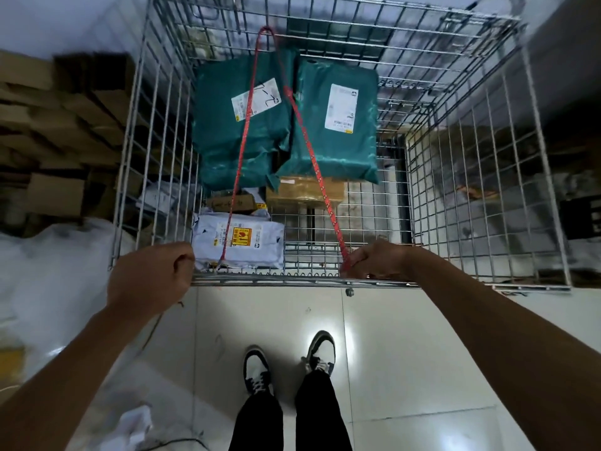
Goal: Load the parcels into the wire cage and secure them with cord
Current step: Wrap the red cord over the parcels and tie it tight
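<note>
A wire cage [481,196] stands open-topped in front of me. Inside lie two green parcels [338,125], a brown box [304,190] and a white parcel [239,240]. A red cord [312,151] loops round the far top wire and runs back in two strands over the parcels to the near rim. My left hand [153,276] has its fingers curled at the near rim beside the left strand's end; whether it holds the cord is hidden. My right hand [377,260] pinches the right strand at the near rim.
Stacked cardboard boxes [65,125] fill the left side beyond the cage. White plastic sacks [48,265] lie on the floor at my left. My feet [289,362] stand on pale floor tiles just before the cage. The cage's right half holds no parcels.
</note>
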